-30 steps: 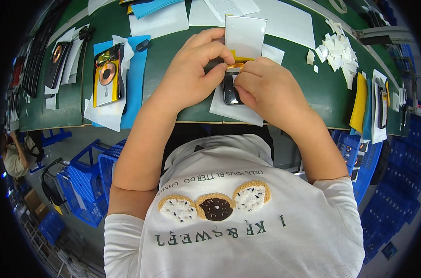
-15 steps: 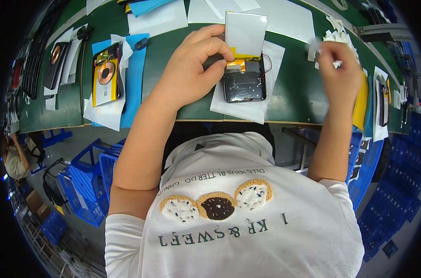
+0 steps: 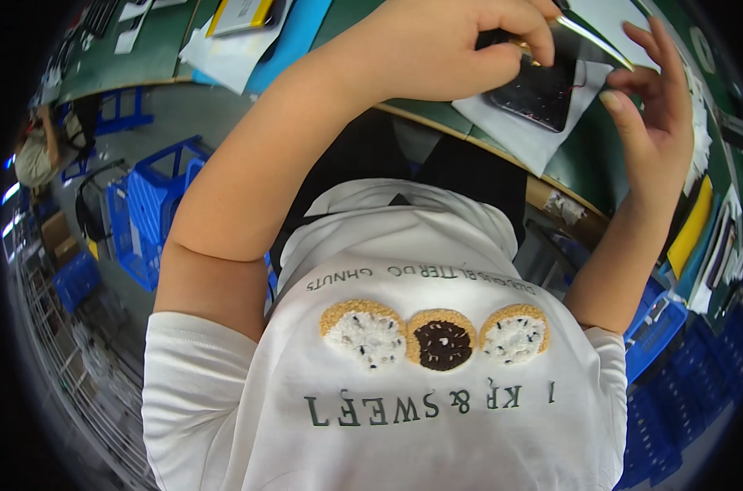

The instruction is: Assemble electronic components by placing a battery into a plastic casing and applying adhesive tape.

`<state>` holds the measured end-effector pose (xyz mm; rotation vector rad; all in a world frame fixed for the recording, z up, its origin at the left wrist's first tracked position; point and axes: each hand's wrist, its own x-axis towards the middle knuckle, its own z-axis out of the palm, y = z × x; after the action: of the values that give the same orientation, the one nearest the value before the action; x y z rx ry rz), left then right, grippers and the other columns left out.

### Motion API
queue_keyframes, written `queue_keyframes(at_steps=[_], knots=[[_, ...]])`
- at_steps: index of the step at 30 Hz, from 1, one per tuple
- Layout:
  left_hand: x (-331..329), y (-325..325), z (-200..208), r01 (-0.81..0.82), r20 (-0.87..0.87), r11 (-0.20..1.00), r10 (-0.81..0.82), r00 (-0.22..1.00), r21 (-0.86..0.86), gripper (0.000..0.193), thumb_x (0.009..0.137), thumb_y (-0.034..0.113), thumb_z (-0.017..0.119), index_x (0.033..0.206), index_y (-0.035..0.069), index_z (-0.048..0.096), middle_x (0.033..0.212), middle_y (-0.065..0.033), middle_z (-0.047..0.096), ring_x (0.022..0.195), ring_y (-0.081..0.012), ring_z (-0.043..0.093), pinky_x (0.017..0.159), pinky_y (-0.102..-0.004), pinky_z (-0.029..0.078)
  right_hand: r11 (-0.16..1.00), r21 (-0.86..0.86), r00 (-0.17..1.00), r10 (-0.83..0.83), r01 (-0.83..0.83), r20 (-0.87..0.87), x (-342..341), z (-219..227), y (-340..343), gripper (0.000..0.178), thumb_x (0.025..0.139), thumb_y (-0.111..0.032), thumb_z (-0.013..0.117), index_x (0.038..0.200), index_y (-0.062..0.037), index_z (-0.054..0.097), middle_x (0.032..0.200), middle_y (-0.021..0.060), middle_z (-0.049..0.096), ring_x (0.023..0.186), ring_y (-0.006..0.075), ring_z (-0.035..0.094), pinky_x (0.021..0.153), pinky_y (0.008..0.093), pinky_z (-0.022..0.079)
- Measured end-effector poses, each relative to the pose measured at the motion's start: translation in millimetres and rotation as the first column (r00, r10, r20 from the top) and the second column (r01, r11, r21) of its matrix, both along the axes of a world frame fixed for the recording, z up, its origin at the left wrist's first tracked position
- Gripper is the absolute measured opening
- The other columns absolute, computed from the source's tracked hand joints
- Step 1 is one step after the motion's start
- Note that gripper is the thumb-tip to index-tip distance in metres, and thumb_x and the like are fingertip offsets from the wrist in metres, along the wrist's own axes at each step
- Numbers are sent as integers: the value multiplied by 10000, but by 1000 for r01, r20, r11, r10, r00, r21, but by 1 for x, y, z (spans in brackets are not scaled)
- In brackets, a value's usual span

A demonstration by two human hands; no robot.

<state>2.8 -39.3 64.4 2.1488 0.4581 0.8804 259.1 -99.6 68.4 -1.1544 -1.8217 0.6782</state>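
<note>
A black-cased electronic device (image 3: 539,94), its inside exposed, lies on a white sheet (image 3: 515,135) near the table's front edge. A flat silver battery cell (image 3: 594,39) stands tilted up from it, seen almost edge-on. My left hand (image 3: 461,53) reaches over the device with bent fingers, closed at the cell's lower left side; the exact contact is partly hidden. On the right, my right hand (image 3: 658,106) has its fingers apart beside the cell's outer corner. Thumb and forefinger are near each other, with a gap between them. Whether a fingertip touches the corner, I cannot tell.
A yellow-edged battery (image 3: 240,15) lies on white paper and a blue sheet (image 3: 294,49) at the left. White scraps (image 3: 700,123) lie beyond my right hand. Yellow and blue folders (image 3: 691,217) stand at the right edge. Blue stools (image 3: 146,217) are on the floor.
The view has turned and shifted, so the device appears higher and further right. My right hand has come from the white scraps to beside the battery cell. My left hand stays at the device.
</note>
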Motion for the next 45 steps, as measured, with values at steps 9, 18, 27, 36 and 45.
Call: queue_keyframes(at_steps=[9,18,27,36,45], knots=[[-59,-28,-22,21,-104,969,-48,993,-248,391,760,-20,595,1139,64,648,1454,-172,454,1271,-321,473,1078,-430,340,986,153,992,42,-60,117,-66,-12,2,190,823,-81,737,1007,-34,729,981,105,692,870,198,658,748,267,513],[-86,-27,-18,-88,-162,958,44,986,-272,295,763,5,571,1049,-32,630,1388,-227,501,1272,-319,494,1071,-402,358,987,137,986,68,-89,150,-98,8,-1,235,767,-76,756,1000,-63,727,972,92,679,877,246,658,751,307,518],[-41,-28,10,-194,-178,907,135,975,-375,1265,560,246,934,1550,120,157,1555,-128,316,1265,-260,470,931,-344,443,989,146,1000,28,-26,-10,-53,25,3,251,756,-163,769,984,-83,703,958,59,661,848,275,647,708,368,531],[33,-11,26,-279,-406,952,206,890,-128,1214,529,204,938,1519,109,241,1502,-183,347,1335,-385,392,1022,-432,432,983,162,986,55,-81,156,7,29,3,308,748,-120,775,1049,-91,715,1051,73,678,906,260,650,744,353,519],[41,-14,12,-270,-353,957,220,909,-101,1183,534,168,922,1508,96,253,1469,-192,371,1333,-413,383,1098,-451,365,999,30,981,27,-33,193,12,32,10,276,805,-101,729,1075,-49,708,1037,106,714,934,283,681,801,342,541]])
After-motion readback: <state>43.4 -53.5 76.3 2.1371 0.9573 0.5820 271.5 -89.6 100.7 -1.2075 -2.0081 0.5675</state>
